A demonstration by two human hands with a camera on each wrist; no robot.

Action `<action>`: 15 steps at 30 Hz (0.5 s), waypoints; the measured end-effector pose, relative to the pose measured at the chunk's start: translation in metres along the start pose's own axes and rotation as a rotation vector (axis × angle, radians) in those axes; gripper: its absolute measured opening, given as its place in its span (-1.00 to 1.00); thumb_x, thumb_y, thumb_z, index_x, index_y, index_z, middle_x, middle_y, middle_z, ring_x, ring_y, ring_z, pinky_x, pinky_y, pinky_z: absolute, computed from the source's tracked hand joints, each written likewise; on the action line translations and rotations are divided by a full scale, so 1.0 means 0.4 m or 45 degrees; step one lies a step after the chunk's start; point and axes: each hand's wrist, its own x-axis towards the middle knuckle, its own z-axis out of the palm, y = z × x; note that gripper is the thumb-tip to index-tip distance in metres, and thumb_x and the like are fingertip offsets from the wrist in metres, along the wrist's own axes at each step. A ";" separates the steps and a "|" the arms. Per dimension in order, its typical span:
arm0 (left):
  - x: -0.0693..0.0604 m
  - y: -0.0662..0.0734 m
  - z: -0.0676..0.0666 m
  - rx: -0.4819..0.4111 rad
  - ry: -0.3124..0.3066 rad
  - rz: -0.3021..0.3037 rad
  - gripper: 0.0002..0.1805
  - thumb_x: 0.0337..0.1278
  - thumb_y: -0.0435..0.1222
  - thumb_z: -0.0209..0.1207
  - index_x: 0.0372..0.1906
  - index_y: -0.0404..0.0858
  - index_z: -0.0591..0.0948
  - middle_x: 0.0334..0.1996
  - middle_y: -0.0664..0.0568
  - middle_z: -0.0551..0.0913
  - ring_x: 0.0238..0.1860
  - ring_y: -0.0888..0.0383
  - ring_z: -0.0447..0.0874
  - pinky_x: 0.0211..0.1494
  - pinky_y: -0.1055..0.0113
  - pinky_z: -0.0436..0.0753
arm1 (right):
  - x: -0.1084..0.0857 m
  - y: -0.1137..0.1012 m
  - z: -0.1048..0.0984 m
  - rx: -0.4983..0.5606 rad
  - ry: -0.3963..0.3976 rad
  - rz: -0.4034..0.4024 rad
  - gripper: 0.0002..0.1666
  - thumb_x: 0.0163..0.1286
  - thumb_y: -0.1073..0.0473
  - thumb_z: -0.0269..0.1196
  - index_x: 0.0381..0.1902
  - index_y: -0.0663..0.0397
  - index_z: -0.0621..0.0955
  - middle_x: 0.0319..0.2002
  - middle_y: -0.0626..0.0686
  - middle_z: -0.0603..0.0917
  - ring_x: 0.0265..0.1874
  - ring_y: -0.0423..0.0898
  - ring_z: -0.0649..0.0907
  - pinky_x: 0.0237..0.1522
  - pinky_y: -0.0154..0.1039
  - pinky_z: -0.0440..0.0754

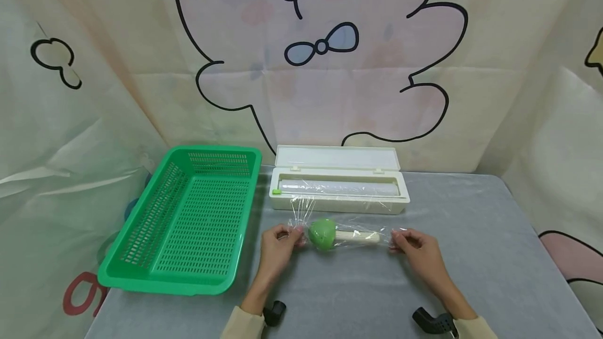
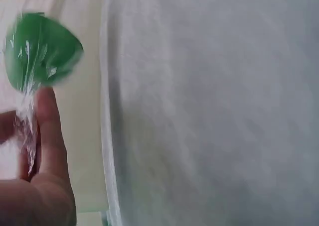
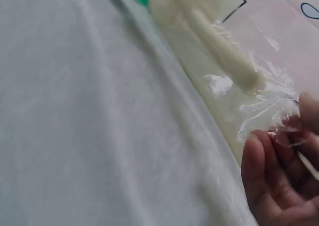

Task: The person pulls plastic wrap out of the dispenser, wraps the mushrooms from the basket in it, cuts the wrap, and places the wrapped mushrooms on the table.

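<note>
A utensil with a rounded green head (image 1: pixel 322 234) and a straight cream handle (image 1: pixel 358 236) lies sideways inside clear cling film (image 1: pixel 384 234); its exact kind is unclear. My left hand (image 1: pixel 277 250) pinches the film gathered beside the green head, and the left wrist view shows the twisted film (image 2: pixel 29 121) between thumb and fingers. At the handle's far end my right hand (image 1: pixel 421 255) pinches the opposite end of the film, bunched between the fingertips (image 3: pixel 254 149) in the right wrist view. Both hands hold the wrapped utensil up in front of the dispenser.
Behind the hands stands a white cling film dispenser (image 1: pixel 339 204), lid raised, with a film roll (image 1: pixel 339 188) inside and a green slider (image 1: pixel 276 191) at its left. A green perforated basket (image 1: pixel 235 255) sits to the left on the grey tablecloth (image 1: pixel 494 255). A printed curtain hangs behind.
</note>
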 end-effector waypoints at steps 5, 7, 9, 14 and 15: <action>0.006 0.004 0.009 -0.097 0.068 -0.085 -0.49 0.25 -0.40 0.36 0.16 -0.49 0.38 -0.37 -0.26 0.73 -0.52 -0.01 0.78 -0.29 0.21 0.78 | 0.022 -0.017 0.011 0.154 0.002 0.229 -0.59 0.56 0.13 0.20 -0.11 0.52 0.51 -0.48 0.16 0.69 -0.50 -0.05 0.75 -0.36 -0.17 0.77; 0.010 0.003 0.011 -0.100 0.062 -0.089 -0.43 0.26 -0.42 0.34 0.25 -0.51 0.36 -0.37 -0.27 0.73 -0.55 0.02 0.77 -0.32 0.21 0.78 | 0.031 -0.019 0.014 0.169 -0.026 0.270 -0.55 0.57 0.11 0.20 0.02 0.51 0.46 -0.53 0.12 0.66 -0.52 -0.06 0.74 -0.39 -0.17 0.76; 0.015 0.003 0.013 -0.120 0.041 -0.099 -0.48 0.28 -0.44 0.31 0.26 -0.53 0.42 -0.36 -0.29 0.73 -0.55 0.05 0.77 -0.34 0.20 0.78 | 0.039 -0.020 0.016 0.157 -0.073 0.306 -0.49 0.57 0.08 0.20 0.16 0.46 0.43 -0.57 0.05 0.61 -0.55 -0.11 0.71 -0.41 -0.21 0.74; 0.024 0.006 0.012 -0.171 -0.049 -0.146 -0.68 0.32 -0.41 0.29 0.08 -0.53 0.60 -0.36 -0.19 0.75 -0.51 0.11 0.77 -0.31 0.19 0.79 | 0.051 -0.018 0.017 0.136 -0.169 0.353 -0.48 0.58 0.06 0.18 0.16 0.49 0.54 -0.53 -0.02 0.53 -0.57 -0.21 0.58 -0.45 -0.31 0.64; 0.024 0.008 0.010 -0.185 -0.063 -0.152 -0.69 0.32 -0.39 0.29 0.04 -0.54 0.62 -0.37 -0.17 0.74 -0.50 0.11 0.77 -0.30 0.19 0.79 | 0.053 -0.017 0.016 0.131 -0.166 0.354 -0.51 0.58 0.07 0.18 0.09 0.49 0.58 -0.49 -0.02 0.55 -0.55 -0.21 0.58 -0.44 -0.31 0.63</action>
